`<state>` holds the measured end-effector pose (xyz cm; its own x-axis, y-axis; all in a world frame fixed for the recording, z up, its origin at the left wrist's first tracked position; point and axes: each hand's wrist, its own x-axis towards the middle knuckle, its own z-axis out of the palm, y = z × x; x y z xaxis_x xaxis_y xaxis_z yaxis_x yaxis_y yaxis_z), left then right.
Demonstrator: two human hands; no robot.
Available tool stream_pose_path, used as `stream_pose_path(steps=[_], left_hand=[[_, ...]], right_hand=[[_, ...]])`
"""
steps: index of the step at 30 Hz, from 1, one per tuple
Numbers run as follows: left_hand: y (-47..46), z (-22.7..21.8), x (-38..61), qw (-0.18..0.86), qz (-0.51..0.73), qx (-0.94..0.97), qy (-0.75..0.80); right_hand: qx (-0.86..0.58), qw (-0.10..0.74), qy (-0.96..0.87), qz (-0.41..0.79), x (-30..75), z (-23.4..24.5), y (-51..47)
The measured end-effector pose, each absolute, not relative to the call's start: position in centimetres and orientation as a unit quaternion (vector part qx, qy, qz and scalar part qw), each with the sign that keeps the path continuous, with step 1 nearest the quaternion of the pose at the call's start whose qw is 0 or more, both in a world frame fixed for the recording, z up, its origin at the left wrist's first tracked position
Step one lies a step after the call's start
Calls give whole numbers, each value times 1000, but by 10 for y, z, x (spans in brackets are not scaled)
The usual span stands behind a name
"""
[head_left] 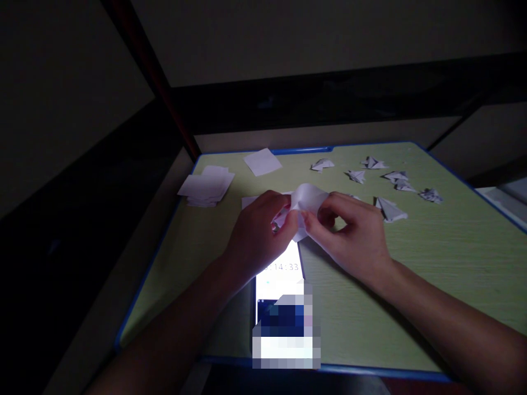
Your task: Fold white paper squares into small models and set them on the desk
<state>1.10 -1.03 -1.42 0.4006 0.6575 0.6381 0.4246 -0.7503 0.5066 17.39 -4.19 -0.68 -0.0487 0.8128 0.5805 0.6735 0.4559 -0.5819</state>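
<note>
At frame centre: one bent white paper sheet (308, 198), pinched by our left hand (259, 230) and right hand (356, 230), seemingly part-folded. Upper right: several folded white paper pieces (396, 176), apparently done. Upper left: stacked flat white paper squares (206, 188), apparently awaiting us.

A blue-edged table (436, 263) bears a lit phone (280, 282); paper sheets (262, 162); folded papers (391, 210).

The single head-worn camera looks forward and down from the near side of a blue-edged, pale green rectangular surface (448, 247), close above the person's bare hands (259, 230), reaching to the dim backdrop (296, 38) beyond.
</note>
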Motion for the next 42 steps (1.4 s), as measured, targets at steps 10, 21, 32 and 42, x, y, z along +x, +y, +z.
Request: stream_pose_path(steps=[10, 21, 32, 42], left_hand=[[-9, -14, 12, 134, 436, 827, 328], [-11, -13, 11, 131, 429, 830, 332], [-9, -13, 12, 126, 436, 830, 324], [-10, -13, 11, 125, 427, 833, 329]], right_hand=[[-520, 453, -720, 75, 174, -6, -42], [-520, 450, -723, 75, 175, -7, -42], [-524, 450, -719, 79, 174, -7, -43], [-520, 449, -723, 70, 174, -7, -42]])
